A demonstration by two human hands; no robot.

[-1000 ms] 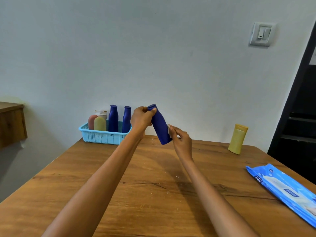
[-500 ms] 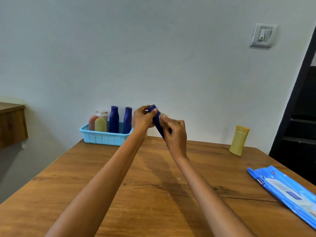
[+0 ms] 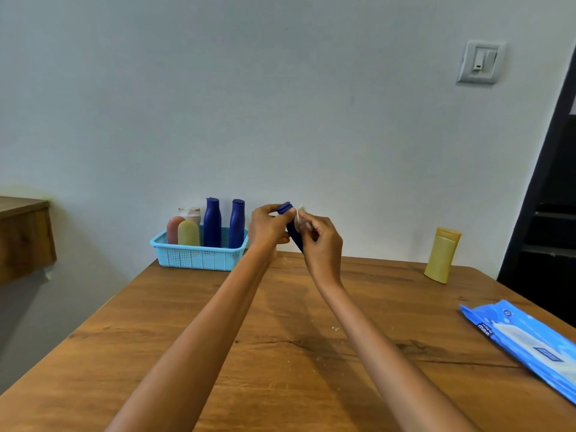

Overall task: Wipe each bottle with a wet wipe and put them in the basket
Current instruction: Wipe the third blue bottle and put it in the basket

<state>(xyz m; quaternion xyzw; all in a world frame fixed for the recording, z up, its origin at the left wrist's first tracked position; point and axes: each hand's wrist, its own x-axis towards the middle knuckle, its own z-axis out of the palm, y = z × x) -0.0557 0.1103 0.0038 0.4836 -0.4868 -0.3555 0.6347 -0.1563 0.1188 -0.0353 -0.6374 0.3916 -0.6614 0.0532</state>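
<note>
The blue bottle [image 3: 293,227] is held tilted above the table [image 3: 280,353], cap toward 11 o'clock. The right hand [image 3: 321,241] has moved up from the bottle's base, now pinching the wipe [image 3: 300,213] against its neck. The left hand [image 3: 268,227] still grips the cap end. At 9 o'clock, the basket [image 3: 199,254] holds five bottles. A yellow bottle [image 3: 442,255] stands at 3 o'clock; the wipes pack [image 3: 530,341] lies at 4.

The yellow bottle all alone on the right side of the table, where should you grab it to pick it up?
Probably round its middle. The yellow bottle stands upright near the table's far edge, its cap on top, with nothing beside it. Coming from the front with the right hand, nearer that side, looks easiest. It looks flattish, so the fingers and thumb would press on its wide faces.
</note>
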